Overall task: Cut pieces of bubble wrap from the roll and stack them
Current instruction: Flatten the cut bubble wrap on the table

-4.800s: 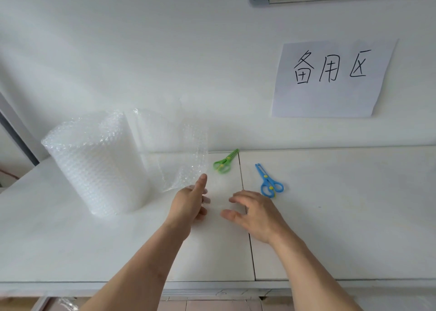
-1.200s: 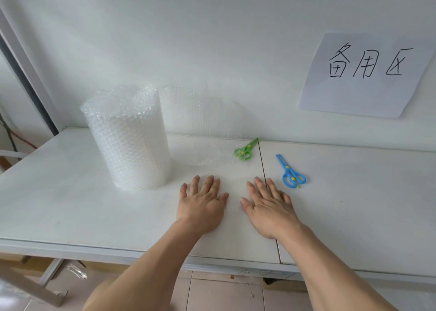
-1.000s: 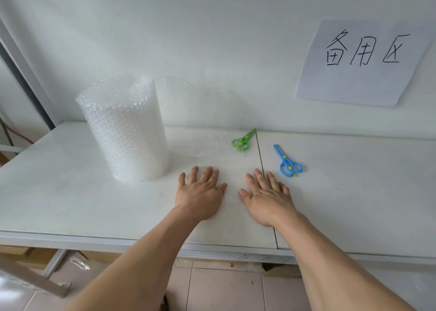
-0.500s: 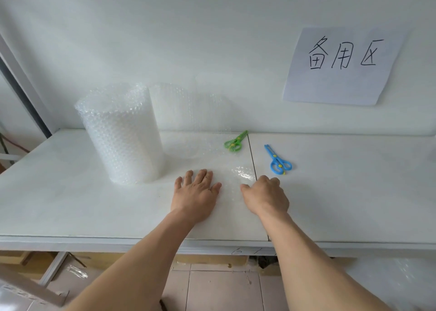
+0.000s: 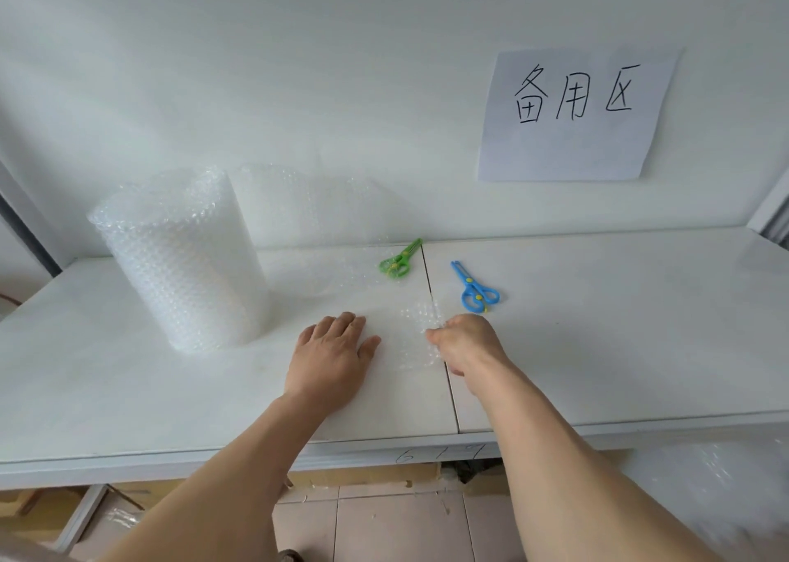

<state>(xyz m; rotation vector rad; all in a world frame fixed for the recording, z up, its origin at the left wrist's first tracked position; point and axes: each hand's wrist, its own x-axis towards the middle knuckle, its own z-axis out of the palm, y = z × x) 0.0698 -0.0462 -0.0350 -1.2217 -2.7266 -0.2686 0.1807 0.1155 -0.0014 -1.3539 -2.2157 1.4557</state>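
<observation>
A: Leftmost?
B: The bubble wrap roll (image 5: 181, 258) stands upright on the table (image 5: 619, 348); the left hand (image 5: 331, 354) presses flat beside it.
A: Rightward?
B: The right hand (image 5: 467, 341) pinches the bubble wrap sheet (image 5: 416, 339); blue scissors (image 5: 474, 288) lie beyond.

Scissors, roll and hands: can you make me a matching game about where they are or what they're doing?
Things:
1. Green scissors
2. Blue scissors
3. Roll
4. Left hand
5. Right hand

Places or states:
A. stands upright at the left of the table
B. pinches the wrap's edge
C. lies right of the table seam
D. lies flat, fingers straight
E. lies left of the table seam, near the wall

Pairs: 1-E, 2-C, 3-A, 4-D, 5-B
</observation>
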